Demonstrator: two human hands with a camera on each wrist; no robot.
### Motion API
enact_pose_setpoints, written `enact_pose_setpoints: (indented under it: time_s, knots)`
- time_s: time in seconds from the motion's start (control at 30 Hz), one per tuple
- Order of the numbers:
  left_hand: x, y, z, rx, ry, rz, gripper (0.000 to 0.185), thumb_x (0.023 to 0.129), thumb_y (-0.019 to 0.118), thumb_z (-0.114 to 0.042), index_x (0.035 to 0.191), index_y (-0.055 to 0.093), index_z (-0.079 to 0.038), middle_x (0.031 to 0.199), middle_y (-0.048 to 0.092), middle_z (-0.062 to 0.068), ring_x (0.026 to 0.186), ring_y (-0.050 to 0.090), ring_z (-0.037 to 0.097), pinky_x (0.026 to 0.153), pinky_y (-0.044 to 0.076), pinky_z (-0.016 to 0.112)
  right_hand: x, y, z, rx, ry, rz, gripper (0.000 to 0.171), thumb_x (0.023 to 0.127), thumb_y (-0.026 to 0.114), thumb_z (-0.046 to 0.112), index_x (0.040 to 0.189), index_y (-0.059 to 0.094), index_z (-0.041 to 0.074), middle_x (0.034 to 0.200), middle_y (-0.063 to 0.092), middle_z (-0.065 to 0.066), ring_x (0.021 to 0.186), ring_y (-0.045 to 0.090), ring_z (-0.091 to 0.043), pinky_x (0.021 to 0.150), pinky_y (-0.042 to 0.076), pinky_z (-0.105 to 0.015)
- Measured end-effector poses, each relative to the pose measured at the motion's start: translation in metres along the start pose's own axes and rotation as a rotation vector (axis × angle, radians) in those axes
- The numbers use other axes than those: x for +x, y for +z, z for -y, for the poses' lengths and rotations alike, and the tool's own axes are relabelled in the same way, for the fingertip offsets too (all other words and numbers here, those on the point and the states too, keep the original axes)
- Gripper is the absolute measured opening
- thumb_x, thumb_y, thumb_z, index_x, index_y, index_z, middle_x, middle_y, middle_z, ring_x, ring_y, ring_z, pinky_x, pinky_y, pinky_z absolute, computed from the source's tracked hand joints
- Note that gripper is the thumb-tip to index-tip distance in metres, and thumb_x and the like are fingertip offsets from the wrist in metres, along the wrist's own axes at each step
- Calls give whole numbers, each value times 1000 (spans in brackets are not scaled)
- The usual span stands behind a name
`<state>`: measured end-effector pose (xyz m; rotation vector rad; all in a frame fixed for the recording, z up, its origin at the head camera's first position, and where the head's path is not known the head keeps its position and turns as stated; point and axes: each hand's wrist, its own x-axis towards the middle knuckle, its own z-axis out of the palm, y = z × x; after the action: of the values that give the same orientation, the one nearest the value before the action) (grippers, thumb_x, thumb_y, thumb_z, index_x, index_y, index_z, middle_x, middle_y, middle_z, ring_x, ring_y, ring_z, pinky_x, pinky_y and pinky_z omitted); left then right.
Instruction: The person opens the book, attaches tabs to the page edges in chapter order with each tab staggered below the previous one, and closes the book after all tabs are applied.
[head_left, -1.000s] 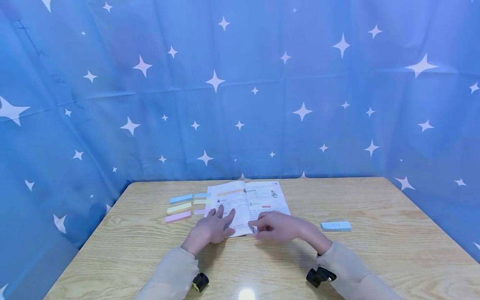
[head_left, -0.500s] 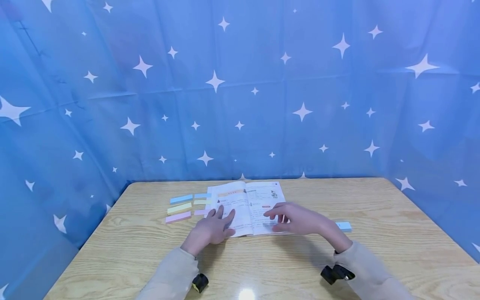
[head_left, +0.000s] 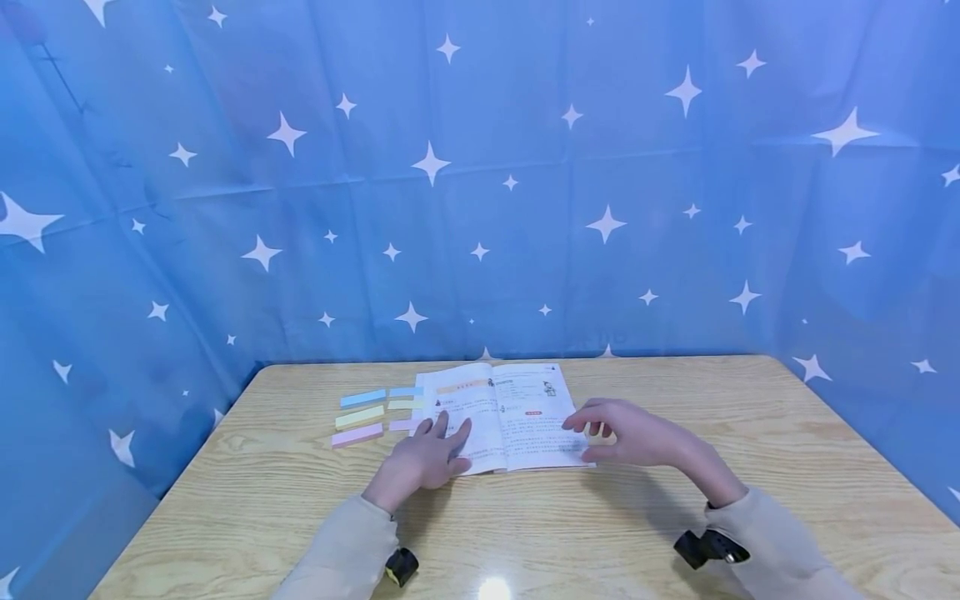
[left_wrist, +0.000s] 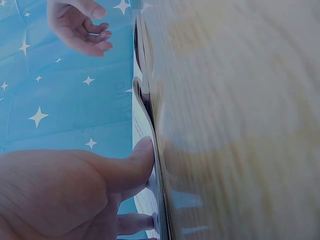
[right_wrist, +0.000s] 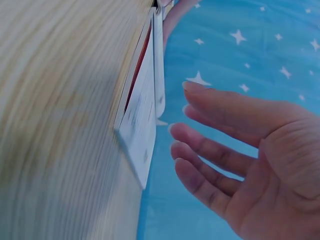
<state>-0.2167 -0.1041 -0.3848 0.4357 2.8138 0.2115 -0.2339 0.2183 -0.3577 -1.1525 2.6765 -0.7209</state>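
Note:
An open book (head_left: 536, 437) with printed pages lies flat at the back middle of the table. My left hand (head_left: 426, 458) rests on its left page with fingers spread; the left wrist view shows the thumb (left_wrist: 142, 157) on the page close to the lower edge. Over the lower right corner of the book, my right hand (head_left: 637, 433) hovers with nothing in its fingers. Those fingers are loosely bent and apart from the thumb, as the right wrist view shows, off the book's corner (right_wrist: 142, 155).
Left of the book lie blue (head_left: 363, 398), yellow (head_left: 360, 416) and pink (head_left: 357, 435) sticky-note pads. Blue (head_left: 406, 391), yellow (head_left: 402, 404) and purple (head_left: 400, 425) strips stick out at its left edge. A starry blue curtain (head_left: 517, 275) hangs behind the wooden table (head_left: 255, 492).
My right hand has moved right, from the book's lower middle to past its right corner. It now hides the blue pad seen on the right earlier. The left hand has stayed put.

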Motion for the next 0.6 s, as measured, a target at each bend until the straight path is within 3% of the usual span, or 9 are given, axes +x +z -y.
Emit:
enact_pose_setpoints:
  time_s: [0.6]
  knots:
    - [0,1,1,0,-2,-6,62,105,50,-42,160,31,-21,165,21,18,148,25,42,110,38,55,-39,-15,-31,-70,3,-61,37,88,79,12,121,68,0,112,68,-9,97,63,-27,81,54,-43]
